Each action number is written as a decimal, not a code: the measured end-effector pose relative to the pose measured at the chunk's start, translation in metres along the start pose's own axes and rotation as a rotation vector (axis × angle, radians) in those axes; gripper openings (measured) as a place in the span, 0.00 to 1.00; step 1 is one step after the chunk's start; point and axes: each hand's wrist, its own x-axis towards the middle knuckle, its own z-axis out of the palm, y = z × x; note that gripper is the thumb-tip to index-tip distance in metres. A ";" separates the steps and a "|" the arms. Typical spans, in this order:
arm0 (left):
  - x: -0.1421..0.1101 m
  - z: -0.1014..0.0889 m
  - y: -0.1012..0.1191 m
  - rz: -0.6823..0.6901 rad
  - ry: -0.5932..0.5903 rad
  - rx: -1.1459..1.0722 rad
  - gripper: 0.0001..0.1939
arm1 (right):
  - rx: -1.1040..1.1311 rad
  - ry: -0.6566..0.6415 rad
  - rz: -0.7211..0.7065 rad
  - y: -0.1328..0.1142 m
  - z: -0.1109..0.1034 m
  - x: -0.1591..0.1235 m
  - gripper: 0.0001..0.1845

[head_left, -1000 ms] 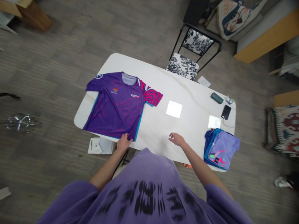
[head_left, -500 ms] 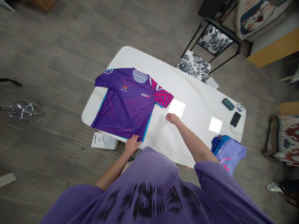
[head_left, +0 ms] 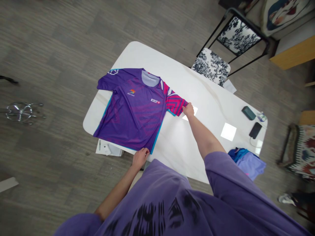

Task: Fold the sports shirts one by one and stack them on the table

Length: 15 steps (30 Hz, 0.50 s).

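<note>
Left grip (head_left: 140, 156) pinches the purple jersey (head_left: 137, 114) hem at 6 o'clock; my right grip (head_left: 189, 109) pinches the pink sleeve (head_left: 176, 103) at 3 o'clock. Spread on the counter (head_left: 209, 98), it looks light, limp, slippery—best held at edges.

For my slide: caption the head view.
Left hand at jersey hem, right hand at its sleeve, on white table.
</note>
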 end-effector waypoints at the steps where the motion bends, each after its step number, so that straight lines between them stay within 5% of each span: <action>1: -0.001 0.000 0.001 0.000 -0.006 -0.016 0.08 | -0.004 -0.010 0.012 -0.002 0.001 0.007 0.25; 7: -0.004 0.000 0.016 -0.008 -0.041 -0.057 0.06 | -0.054 0.002 0.011 -0.002 0.004 0.023 0.13; 15: -0.009 0.004 0.045 -0.037 -0.055 0.002 0.07 | 0.094 0.113 -0.108 0.026 -0.024 0.030 0.09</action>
